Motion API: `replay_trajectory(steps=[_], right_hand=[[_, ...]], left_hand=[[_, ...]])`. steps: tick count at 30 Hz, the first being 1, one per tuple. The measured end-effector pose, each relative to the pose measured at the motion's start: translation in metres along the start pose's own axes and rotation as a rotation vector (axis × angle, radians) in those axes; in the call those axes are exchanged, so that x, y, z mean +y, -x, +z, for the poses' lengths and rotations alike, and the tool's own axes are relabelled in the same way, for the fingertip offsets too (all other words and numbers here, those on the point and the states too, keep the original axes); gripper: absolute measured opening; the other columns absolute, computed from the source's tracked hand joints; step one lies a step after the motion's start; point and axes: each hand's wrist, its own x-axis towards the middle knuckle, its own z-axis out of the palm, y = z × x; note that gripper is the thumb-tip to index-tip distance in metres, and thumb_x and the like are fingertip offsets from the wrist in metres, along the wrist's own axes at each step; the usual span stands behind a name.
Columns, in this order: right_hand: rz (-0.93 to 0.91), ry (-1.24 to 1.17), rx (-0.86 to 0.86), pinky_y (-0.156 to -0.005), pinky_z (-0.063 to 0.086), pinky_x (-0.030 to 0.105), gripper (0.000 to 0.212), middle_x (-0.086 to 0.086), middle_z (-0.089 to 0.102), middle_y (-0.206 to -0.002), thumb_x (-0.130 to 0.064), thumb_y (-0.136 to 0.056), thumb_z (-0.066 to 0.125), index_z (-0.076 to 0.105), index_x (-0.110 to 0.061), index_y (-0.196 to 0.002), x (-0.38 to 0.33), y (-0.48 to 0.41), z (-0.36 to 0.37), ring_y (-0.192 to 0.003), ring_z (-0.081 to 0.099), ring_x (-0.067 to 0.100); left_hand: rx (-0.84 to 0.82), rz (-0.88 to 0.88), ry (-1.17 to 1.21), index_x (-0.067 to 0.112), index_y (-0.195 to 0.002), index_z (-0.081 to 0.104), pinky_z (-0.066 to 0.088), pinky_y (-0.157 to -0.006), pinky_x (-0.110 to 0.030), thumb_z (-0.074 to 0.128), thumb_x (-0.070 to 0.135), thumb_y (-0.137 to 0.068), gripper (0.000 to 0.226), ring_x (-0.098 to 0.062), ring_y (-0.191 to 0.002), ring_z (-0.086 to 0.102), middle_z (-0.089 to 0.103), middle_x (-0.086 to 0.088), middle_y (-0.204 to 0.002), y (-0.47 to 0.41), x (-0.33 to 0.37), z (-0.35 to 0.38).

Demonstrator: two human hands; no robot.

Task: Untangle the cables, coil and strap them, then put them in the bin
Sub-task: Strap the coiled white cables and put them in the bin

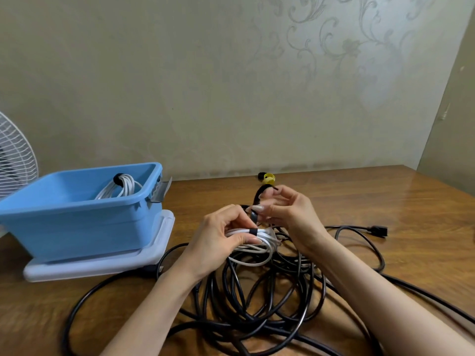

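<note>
The left hand (218,235) grips a white cable coil (259,249), lying left to right above the tangled black cables (257,304) on the table (385,201). The right hand (288,214) pinches the strap (253,231) wrapped round it. The bin (77,227) sits leftward, nearer the left hand. Fingers hide the strap's free end.

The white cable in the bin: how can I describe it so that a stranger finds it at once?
Start at the blue bin on the left of the table. Inside, near its far right corner, leans a coiled white cable. Unlike the other white coil, held in the left hand over the black tangle, it sits alone there, with a black strap at its top.
</note>
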Motion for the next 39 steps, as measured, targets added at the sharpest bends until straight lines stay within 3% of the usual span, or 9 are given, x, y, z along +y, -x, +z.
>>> replay_trajectory(steps=[4,16,20,24,27,31,36,39], right_hand=[[-0.105,0.115,0.033,-0.064,0.056,0.028,0.026,0.005,0.067,-0.065,0.009,-0.073,0.073,0.06,-0.009,-0.087,-0.006,0.006,0.007,-0.057,0.063,0.016],[-0.184,0.05,0.037,-0.059,0.052,0.022,0.027,0.001,0.063,-0.059,0.013,-0.072,0.071,0.059,-0.008,-0.084,-0.017,0.014,0.01,-0.057,0.062,0.012],[-0.235,0.028,0.003,-0.059,0.052,0.022,0.03,0.0,0.062,-0.058,0.017,-0.07,0.07,0.057,-0.009,-0.081,-0.018,0.016,0.013,-0.056,0.062,0.014],[-0.252,0.073,-0.07,-0.062,0.054,0.027,0.035,0.004,0.063,-0.064,0.018,-0.07,0.069,0.053,-0.01,-0.085,-0.015,0.019,0.017,-0.061,0.064,0.018],[-0.249,0.082,-0.125,-0.063,0.055,0.031,0.037,0.003,0.063,-0.064,0.018,-0.072,0.068,0.05,-0.009,-0.089,-0.012,0.018,0.017,-0.062,0.065,0.021],[-0.24,0.123,-0.173,-0.06,0.053,0.025,0.034,0.002,0.063,-0.064,0.015,-0.071,0.07,0.052,-0.006,-0.091,-0.011,0.016,0.015,-0.058,0.063,0.015],[-0.305,0.32,-0.223,-0.07,0.053,0.027,0.031,0.009,0.068,-0.078,0.019,-0.074,0.066,0.059,-0.009,-0.086,-0.004,0.013,0.011,-0.073,0.066,0.017],[-0.418,0.492,-0.203,-0.075,0.053,0.02,0.024,0.004,0.073,-0.081,0.012,-0.075,0.07,0.063,-0.008,-0.086,0.004,0.015,0.014,-0.08,0.071,0.012]], left_hand=[[-0.019,0.025,-0.032,0.02,-0.078,0.067,0.043,-0.065,-0.012,0.079,0.011,-0.071,0.016,-0.005,-0.074,0.057,0.06,0.006,-0.079,0.0,-0.001,0.001],[0.066,-0.023,-0.032,0.02,-0.078,0.067,0.046,-0.064,-0.016,0.08,0.014,-0.07,0.016,-0.002,-0.072,0.054,0.057,0.008,-0.081,-0.003,-0.003,0.004],[0.113,-0.072,0.005,0.016,-0.075,0.064,0.053,-0.059,-0.023,0.078,0.007,-0.073,0.017,-0.01,-0.075,0.061,0.06,0.006,-0.093,-0.004,-0.007,0.004],[0.158,-0.156,-0.037,0.015,-0.078,0.055,0.045,-0.052,-0.013,0.072,0.011,-0.082,0.018,-0.001,-0.06,0.063,0.066,-0.001,-0.073,-0.003,-0.01,0.006],[0.173,-0.194,0.098,0.009,-0.084,0.053,0.047,-0.052,-0.018,0.066,0.004,-0.085,0.014,-0.006,-0.055,0.063,0.067,-0.005,-0.07,-0.003,-0.011,0.004],[0.108,-0.292,0.354,0.009,-0.103,0.05,0.042,-0.049,-0.017,0.064,0.003,-0.085,0.023,-0.008,-0.055,0.059,0.068,-0.002,-0.068,-0.004,-0.013,-0.002],[0.04,-0.44,0.646,0.001,-0.091,0.061,0.046,-0.051,-0.018,0.052,-0.008,-0.085,0.014,-0.01,-0.056,0.054,0.061,-0.008,-0.071,-0.006,-0.016,-0.016],[0.016,-0.459,0.675,0.004,-0.088,0.064,0.046,-0.058,-0.026,0.059,0.004,-0.076,0.012,-0.016,-0.063,0.055,0.059,-0.013,-0.075,-0.007,-0.021,-0.02]])
